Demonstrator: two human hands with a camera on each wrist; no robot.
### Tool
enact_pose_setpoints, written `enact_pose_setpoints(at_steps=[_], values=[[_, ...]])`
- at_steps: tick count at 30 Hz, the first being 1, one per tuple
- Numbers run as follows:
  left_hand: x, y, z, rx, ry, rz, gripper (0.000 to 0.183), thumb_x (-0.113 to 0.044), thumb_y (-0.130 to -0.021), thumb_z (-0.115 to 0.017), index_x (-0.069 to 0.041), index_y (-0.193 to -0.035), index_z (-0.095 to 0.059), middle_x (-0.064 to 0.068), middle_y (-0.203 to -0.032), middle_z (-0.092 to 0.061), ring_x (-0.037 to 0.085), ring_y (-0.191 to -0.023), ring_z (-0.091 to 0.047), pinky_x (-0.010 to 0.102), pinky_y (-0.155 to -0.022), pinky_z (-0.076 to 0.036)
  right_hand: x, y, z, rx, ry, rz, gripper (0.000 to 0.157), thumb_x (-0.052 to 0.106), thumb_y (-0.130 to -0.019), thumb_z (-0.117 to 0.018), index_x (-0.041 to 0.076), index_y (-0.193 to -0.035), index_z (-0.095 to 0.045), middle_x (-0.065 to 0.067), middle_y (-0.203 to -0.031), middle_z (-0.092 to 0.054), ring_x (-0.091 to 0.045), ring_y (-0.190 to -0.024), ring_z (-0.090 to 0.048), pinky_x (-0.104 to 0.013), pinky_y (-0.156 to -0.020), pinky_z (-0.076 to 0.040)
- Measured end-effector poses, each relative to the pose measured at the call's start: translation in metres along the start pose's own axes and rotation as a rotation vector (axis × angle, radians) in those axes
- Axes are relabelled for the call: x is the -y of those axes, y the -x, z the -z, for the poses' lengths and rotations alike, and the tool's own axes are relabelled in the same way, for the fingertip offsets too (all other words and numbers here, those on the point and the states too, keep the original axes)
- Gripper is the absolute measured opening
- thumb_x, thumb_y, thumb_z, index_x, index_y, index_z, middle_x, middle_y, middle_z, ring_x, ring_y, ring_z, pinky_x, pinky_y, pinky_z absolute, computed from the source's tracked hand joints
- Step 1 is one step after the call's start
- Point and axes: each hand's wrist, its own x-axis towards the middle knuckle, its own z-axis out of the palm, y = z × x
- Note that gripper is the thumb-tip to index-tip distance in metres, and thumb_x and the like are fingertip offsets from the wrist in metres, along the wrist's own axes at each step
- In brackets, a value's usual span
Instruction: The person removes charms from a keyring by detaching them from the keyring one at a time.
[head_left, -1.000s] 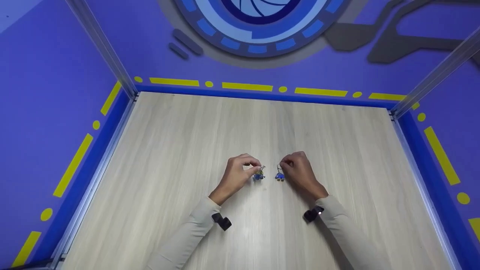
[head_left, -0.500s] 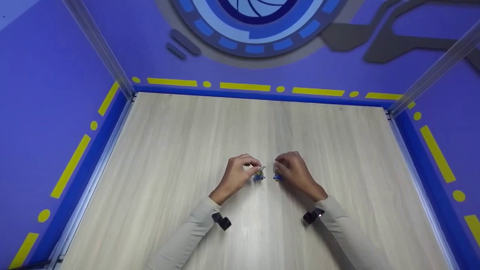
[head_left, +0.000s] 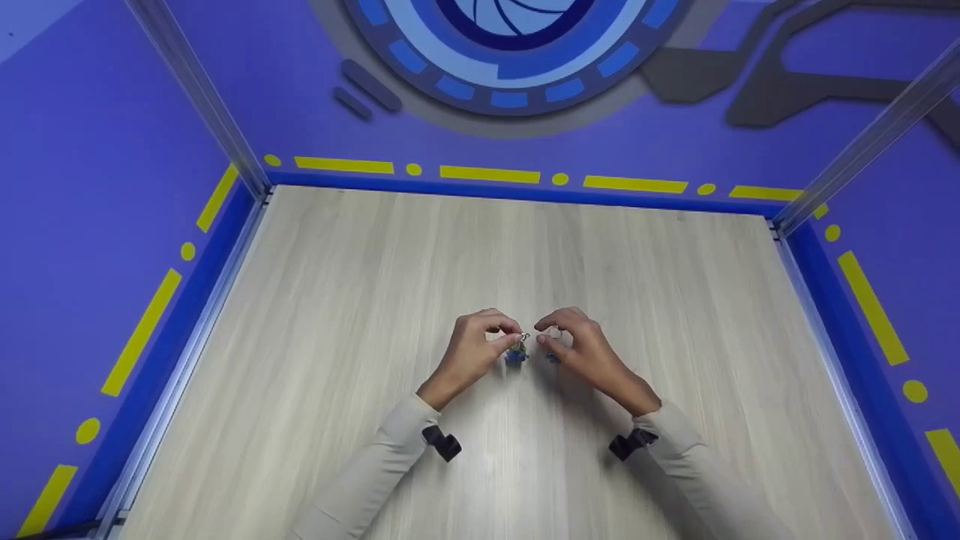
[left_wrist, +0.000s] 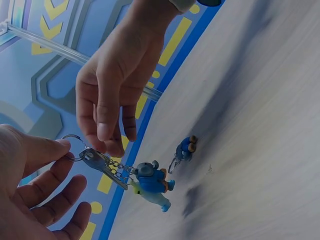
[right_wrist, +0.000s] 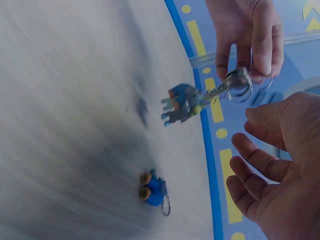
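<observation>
My left hand (head_left: 476, 341) pinches a metal key ring (left_wrist: 75, 136) between thumb and forefinger. From it hang a silver key (left_wrist: 95, 158), small chains and two toy figure charms, a blue and grey one (left_wrist: 150, 175) and a pale green and blue one (left_wrist: 156, 198). My right hand (head_left: 590, 351) hovers just right of this bunch, thumb and fingers spread apart, nothing between them. Below the right hand, a separate blue figure keychain (right_wrist: 156, 194) lies on the table with its own split ring (right_wrist: 166, 206). In the head view the right hand partly hides it.
The pale wood-grain table (head_left: 360, 262) extends round both hands. Blue panels with yellow marks (head_left: 489, 175) stand at its back and sides, joined by metal posts (head_left: 214, 112). Each wrist carries a small black camera (head_left: 442, 444).
My right hand has let go of the blue figure keychain, opened its fingers and moved left toward the key bunch. My left hand stays nearly where it was, still pinching the ring.
</observation>
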Motion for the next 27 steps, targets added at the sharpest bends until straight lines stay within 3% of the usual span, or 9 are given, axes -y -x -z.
enact_pose_setpoints(at_steps=[11, 19, 27], values=[[0.000, -0.001, -0.004, 0.008, 0.051, -0.011, 0.008, -0.001, -0.096, -0.084, -0.009, -0.094, -0.085, -0.002, -0.094, -0.079, 0.013, -0.091, -0.072, 0.057, -0.093, -0.060, 0.009, 0.001, -0.007, 0.033, -0.018, -0.006, 0.021, 0.006, -0.100, -0.081, 0.008, -0.121, -0.080, -0.004, -0.119, -0.078, -0.030, -0.116, -0.068, -0.053, -0.093, -0.055], [0.000, 0.000, -0.004, 0.011, 0.041, -0.019, 0.006, -0.003, -0.096, -0.084, -0.009, -0.095, -0.085, -0.002, -0.094, -0.079, 0.012, -0.092, -0.071, 0.055, -0.092, -0.060, 0.006, 0.000, -0.013, -0.033, -0.012, 0.039, 0.013, -0.002, -0.098, -0.081, 0.009, -0.104, -0.081, 0.000, -0.104, -0.079, -0.026, -0.102, -0.069, -0.056, -0.084, -0.055], [0.002, 0.000, -0.002, -0.005, 0.012, -0.033, 0.007, -0.001, -0.095, -0.084, -0.008, -0.096, -0.085, -0.002, -0.093, -0.080, 0.013, -0.092, -0.072, 0.057, -0.091, -0.060, 0.007, 0.002, -0.009, -0.055, -0.030, 0.051, 0.014, -0.007, -0.097, -0.079, 0.006, -0.102, -0.081, -0.001, -0.101, -0.079, -0.025, -0.101, -0.071, -0.044, -0.088, -0.057]])
